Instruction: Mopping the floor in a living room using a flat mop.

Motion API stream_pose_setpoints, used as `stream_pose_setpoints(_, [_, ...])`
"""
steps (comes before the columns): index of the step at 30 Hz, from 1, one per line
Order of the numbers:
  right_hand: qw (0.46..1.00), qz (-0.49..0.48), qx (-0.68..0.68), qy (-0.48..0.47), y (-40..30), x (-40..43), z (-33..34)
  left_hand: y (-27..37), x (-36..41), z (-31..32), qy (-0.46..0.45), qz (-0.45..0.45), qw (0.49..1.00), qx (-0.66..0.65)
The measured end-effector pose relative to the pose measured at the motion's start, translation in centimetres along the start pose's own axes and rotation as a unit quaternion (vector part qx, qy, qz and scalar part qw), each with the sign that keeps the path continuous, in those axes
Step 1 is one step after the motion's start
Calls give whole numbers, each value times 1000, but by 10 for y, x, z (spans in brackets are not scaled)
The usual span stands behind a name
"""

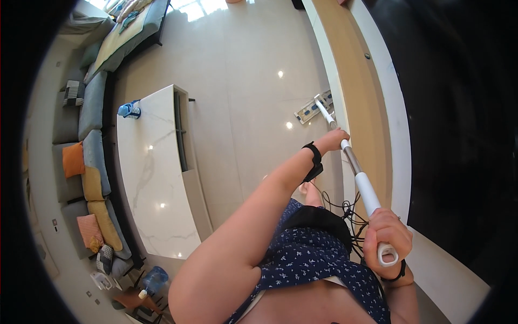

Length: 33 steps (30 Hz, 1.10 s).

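A flat floor mop slants away from me across the right of the view. My right hand (pixel 386 237) is wrapped around the white grip (pixel 367 192) near its looped top end. Farther down, my left hand (pixel 332 139) grips the pole, just above its lower white section (pixel 326 113). Bare metal tube (pixel 352 160) shows between the two hands. At the bottom, the rectangular mop head (pixel 308 111) lies on the pale tiled floor (pixel 243 101). Its right end is at the base of the low cabinet; whether it touches cannot be told. Both wrists wear black bands.
A long wood-topped low cabinet (pixel 358 93) runs along the right, below a large black panel (pixel 449 121). On the left stands a marble-topped table (pixel 158 182) holding a blue bottle (pixel 128 110). Beyond it is a grey sofa (pixel 95 109). Black cables (pixel 349 210) hang beside my waist.
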State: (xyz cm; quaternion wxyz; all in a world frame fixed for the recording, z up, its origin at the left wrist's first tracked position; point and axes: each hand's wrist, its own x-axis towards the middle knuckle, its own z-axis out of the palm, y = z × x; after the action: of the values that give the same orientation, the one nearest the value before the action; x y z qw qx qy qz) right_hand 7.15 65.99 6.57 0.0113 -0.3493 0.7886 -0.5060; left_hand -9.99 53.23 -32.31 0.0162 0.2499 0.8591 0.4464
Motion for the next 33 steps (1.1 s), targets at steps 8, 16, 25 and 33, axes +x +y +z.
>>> stream_pose_setpoints(8, [1000,22,-10,3,-9,-11,-12,24,1,17,-55,18,998,1])
stream_pose_setpoints(16, [1000,22,-6,-12,-20,-10,-21,32,2,30,-120,19,992,-23])
stream_pose_setpoints(25, [927,-137,71,-342,-14,-7,-15,47,-24,26,-156,18,987,33])
stream_pose_setpoints(33, [996,-62,43,-56,-19,-19,-25,121,-48,-2,96,-56,989,-99])
